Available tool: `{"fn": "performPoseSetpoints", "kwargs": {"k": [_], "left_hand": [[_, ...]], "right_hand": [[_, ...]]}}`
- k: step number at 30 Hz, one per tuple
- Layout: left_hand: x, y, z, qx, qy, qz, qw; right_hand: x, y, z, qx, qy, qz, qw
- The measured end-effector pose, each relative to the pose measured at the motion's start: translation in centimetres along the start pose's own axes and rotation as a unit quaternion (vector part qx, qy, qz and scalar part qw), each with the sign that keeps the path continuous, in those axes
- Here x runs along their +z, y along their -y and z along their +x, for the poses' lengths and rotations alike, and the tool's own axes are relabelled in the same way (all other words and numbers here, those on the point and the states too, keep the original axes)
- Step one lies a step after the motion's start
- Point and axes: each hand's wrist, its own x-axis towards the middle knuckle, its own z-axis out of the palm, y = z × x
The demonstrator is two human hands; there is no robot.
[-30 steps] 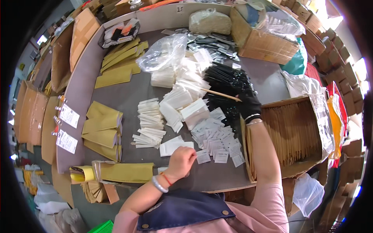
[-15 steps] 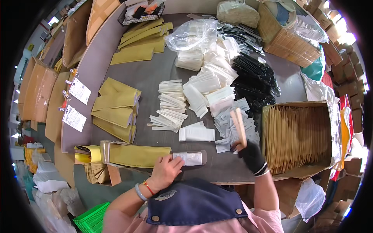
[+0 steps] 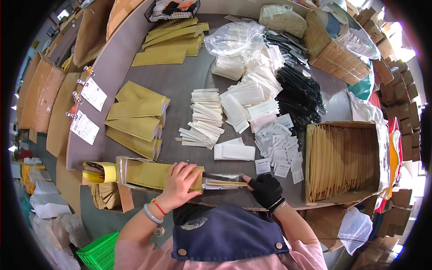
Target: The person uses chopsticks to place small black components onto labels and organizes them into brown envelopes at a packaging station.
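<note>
My left hand (image 3: 178, 183), bare, lies with fingers stretched across the right end of an olive-yellow envelope (image 3: 146, 173) at the table's front edge. Out of that end, to its right, reaches a clear plastic sleeve (image 3: 215, 176) with white and dark contents. Over this sleeve, thin pale wooden sticks (image 3: 225, 183) lie lengthwise, pinched at their right end by my right hand (image 3: 265, 191) in a black fingerless glove. Their left end is close to the envelope's opening; whether it is inside I cannot tell. Beyond my right hand are small white square sachets (image 3: 282, 167).
White paper packets (image 3: 235, 150) lie in piles mid-table, beside black-wrapped pieces (image 3: 300, 96). A carton (image 3: 344, 164) packed with thin brown pieces stands at right. More olive envelopes (image 3: 135, 114) lie at left, near a yellow holder (image 3: 101, 172). Clipped sheets (image 3: 93, 94) hang on the left partition.
My right hand has come down and left, bringing the wooden sticks over the clear sleeve. My left hand has shifted from the sleeve onto the envelope and spread its fingers.
</note>
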Motion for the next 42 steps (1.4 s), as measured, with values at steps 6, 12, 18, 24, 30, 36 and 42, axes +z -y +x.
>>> {"fn": "performPoseSetpoints", "kwargs": {"k": [6,12,18,24,30,36,42], "left_hand": [[1.7,-2.0,2.4,0.02,0.009,-0.041,0.999],[2.2,-2.7,3.0,0.043,0.017,-0.027,0.999],[1.9,-2.1,4.0,0.064,0.036,-0.021,0.997],[0.4,-3.4,5.6,0.144,0.168,0.085,0.972],[-7.3,2.7,7.5,0.138,0.051,0.087,0.985],[-0.9,2.8,1.8,-0.129,-0.135,-0.011,0.982],[4.4,0.6,-0.1,-0.208,-0.154,-0.073,0.963]], "right_hand": [[1.8,4.0,3.0,-0.083,-0.093,0.162,0.979],[2.6,3.7,1.5,0.104,-0.079,0.281,0.951],[2.1,4.9,2.6,0.104,-0.1,0.361,0.921],[-1.8,4.8,3.7,0.005,-0.005,0.041,0.999],[-8.3,1.6,1.3,0.054,-0.159,0.05,0.984],[-8.2,2.1,0.3,0.065,-0.105,0.046,0.991],[-8.6,2.1,0.2,0.042,-0.079,0.02,0.996]]}}
